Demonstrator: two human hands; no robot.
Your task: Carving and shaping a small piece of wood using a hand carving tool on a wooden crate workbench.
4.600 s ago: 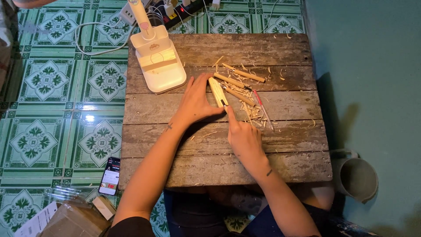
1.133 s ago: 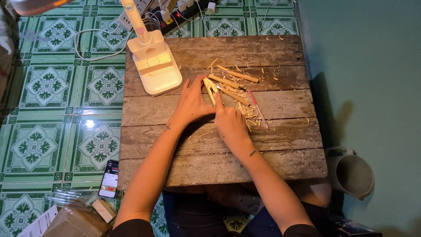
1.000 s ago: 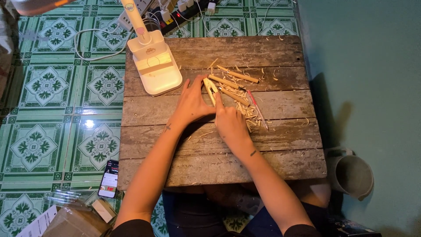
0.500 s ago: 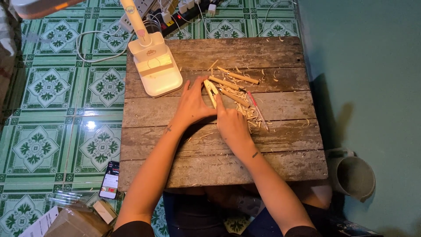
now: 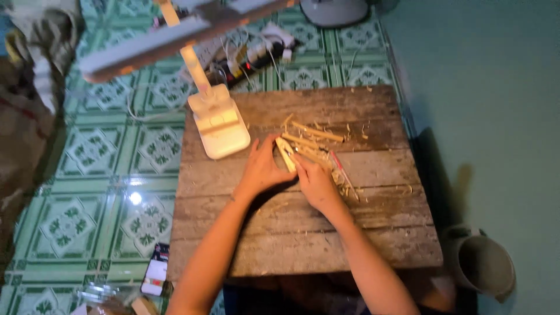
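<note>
Both hands work a pale wooden stick on the plank table.

The left hand and right hand are closed together around one whittled stick, just beside the white lamp base. Several shaped sticks and shavings already lie beyond it, so the carving looks well underway, this piece unfinished.

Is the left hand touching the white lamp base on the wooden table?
Apart. The head view shows bare wood between the left hand and the white lamp base; the hand's fingers rest at a pale wooden stick.
</note>
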